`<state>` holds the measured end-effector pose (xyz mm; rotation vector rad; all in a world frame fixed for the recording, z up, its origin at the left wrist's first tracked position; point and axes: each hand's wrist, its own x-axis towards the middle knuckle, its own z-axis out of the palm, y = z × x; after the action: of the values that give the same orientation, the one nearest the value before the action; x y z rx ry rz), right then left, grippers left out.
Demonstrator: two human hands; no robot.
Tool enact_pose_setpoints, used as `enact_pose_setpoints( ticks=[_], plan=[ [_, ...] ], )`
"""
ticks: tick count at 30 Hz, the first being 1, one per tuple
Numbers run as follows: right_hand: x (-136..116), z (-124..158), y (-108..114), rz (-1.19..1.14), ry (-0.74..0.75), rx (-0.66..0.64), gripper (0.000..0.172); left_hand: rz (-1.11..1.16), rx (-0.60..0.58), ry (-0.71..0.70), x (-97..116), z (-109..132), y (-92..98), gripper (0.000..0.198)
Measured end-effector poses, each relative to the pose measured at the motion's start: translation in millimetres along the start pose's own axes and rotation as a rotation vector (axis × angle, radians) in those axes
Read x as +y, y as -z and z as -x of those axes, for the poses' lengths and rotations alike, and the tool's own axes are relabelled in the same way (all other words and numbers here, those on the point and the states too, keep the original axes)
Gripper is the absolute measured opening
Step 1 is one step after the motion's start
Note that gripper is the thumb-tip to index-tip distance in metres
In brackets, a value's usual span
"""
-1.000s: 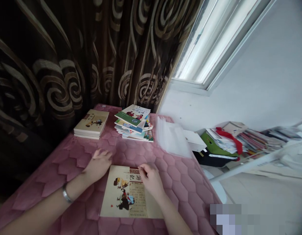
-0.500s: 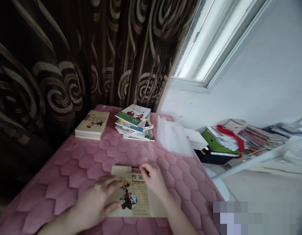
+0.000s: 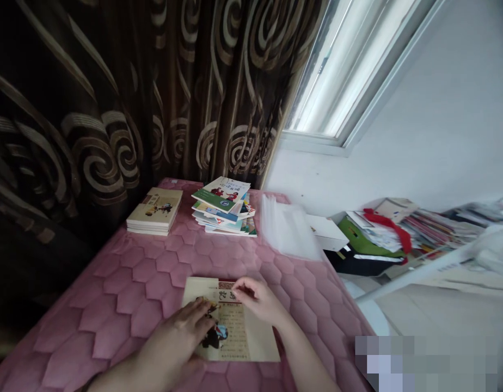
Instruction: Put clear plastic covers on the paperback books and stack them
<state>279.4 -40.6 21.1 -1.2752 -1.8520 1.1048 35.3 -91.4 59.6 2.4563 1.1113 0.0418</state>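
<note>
A cream-covered book [image 3: 235, 332] with a cartoon picture lies flat on the pink quilted surface [image 3: 145, 277] close in front of me. My left hand [image 3: 178, 340] rests palm down on the book's left half, fingers stretched flat. My right hand [image 3: 259, 299] sits at the book's upper right part, fingers curled against the cover near the red title strip.
A stack of cream books [image 3: 155, 210] and a fanned pile of colourful books [image 3: 225, 209] lie at the far edge by the dark curtain [image 3: 112, 98]. Clear plastic sleeves [image 3: 286, 228] lie at the right edge. Beyond are a white box [image 3: 327, 231] and cluttered papers [image 3: 398, 228].
My left hand moved from the quilt beside the book onto the book's cover. My right hand stayed at the upper right part of the book.
</note>
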Motion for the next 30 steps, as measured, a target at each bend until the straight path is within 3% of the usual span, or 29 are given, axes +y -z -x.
enact_pose_setpoints(
  ticks=[4,7,9,13,18,21,27,30],
  plan=[
    [-3,5,8,-0.051,-0.001,-0.073,0.022,-0.021,0.064,-0.020,0,3,-0.7,0.055],
    [-11,10,16,-0.122,0.011,-0.152,0.028,-0.055,0.186,-0.099,0,6,-1.4,0.032],
    [-21,14,23,-0.177,0.034,-0.208,0.035,-0.081,0.290,-0.122,-1,6,-0.2,0.026],
    [-34,21,35,-0.284,0.099,-0.265,0.060,-0.114,0.475,-0.038,-9,-2,8.1,0.025],
    [-11,19,40,-0.517,0.186,-0.241,0.074,-0.065,0.622,0.110,-21,-29,20.6,0.022],
    [2,14,40,-0.589,0.136,-0.138,0.068,-0.013,0.656,0.174,-24,-48,24.1,0.022],
    [-4,2,35,-0.428,0.035,0.395,0.044,0.174,0.829,0.286,-38,-71,28.3,0.024],
    [-2,-10,28,-0.404,0.032,0.518,0.042,0.437,0.946,0.347,-50,-74,27.9,0.029]
  ],
)
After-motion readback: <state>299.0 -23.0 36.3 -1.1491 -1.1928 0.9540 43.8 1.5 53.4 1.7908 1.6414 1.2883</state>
